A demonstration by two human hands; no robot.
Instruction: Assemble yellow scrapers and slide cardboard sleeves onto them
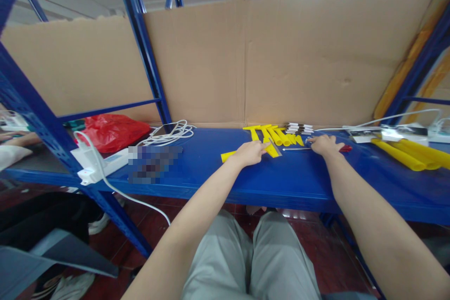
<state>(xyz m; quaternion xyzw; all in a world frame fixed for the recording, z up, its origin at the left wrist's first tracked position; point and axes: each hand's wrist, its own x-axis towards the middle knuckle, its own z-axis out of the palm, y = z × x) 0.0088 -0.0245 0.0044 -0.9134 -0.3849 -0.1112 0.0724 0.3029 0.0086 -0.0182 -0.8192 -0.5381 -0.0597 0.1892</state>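
My left hand (250,152) is closed around a yellow T-shaped scraper (271,151). Its handle end shows left of the hand, and a thin greyish strip edges its head on the right. My right hand (325,144) is over a screwdriver (297,149) lying on the blue shelf, the red handle showing to its right. Those fingertips are drawn together by a small shiny bit above the shaft; what they grip is too small to tell. Between and behind the hands lie several more yellow T-shaped pieces (269,133) and a stack of small black-and-white items (298,128).
Yellow tubes (402,154) lie at the right by a silvery packet (392,132). On the left are a red plastic bag (114,132), a coiled white cable (172,131) and a white power strip (114,160). Cardboard (298,56) backs the shelf; a blue post (142,42) rises left. Another person's hand (23,139) shows far left.
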